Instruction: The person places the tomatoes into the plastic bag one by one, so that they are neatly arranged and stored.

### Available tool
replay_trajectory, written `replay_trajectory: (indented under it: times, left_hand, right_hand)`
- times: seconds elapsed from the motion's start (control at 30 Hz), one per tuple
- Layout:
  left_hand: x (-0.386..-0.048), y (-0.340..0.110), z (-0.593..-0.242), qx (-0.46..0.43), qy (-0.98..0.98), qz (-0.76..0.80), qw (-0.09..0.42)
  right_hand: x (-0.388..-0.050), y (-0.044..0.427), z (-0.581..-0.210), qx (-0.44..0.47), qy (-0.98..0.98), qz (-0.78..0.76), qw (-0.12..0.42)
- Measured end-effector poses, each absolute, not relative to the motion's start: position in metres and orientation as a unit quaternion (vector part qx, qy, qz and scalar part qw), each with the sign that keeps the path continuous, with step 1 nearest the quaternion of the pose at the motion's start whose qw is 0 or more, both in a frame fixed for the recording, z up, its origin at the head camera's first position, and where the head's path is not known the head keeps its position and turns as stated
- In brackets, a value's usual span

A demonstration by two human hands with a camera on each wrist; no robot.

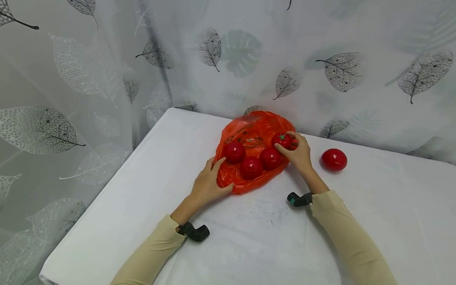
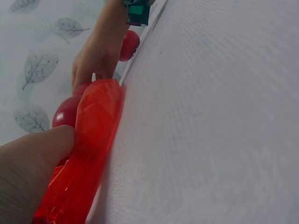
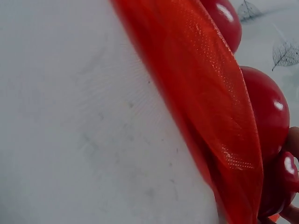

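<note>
A thin red plastic bag lies spread open at the table's far side. Inside it sit three shiny red tomatoes, one at the left, one at the front and one at the right. My left hand holds the bag's left edge, its thumb over the rim in the left wrist view. At the bag's right side my right hand grips another tomato with a green stem top, between thumb and fingers. In the right wrist view, bag film hides part of the tomatoes.
One more red tomato lies on the white table, right of the bag and apart from it. Close behind the table hangs a pale curtain with leaf prints. Each wrist wears a black camera band.
</note>
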State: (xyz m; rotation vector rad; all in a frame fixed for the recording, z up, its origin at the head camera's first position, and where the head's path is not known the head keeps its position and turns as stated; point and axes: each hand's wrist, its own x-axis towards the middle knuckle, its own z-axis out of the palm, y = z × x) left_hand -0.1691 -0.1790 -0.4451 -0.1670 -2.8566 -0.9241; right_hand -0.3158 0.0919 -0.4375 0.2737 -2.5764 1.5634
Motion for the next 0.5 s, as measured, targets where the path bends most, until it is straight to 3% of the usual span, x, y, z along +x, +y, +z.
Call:
replay_trajectory:
  times: [0.5]
  left_hand:
    - [-0.1690,-0.1792,-0.4464,-0.060,-0.949,-0.304,0.066]
  right_hand:
    - [-0.3085,0.0902,-0.4306,0.062,-0.863,0.501,0.033]
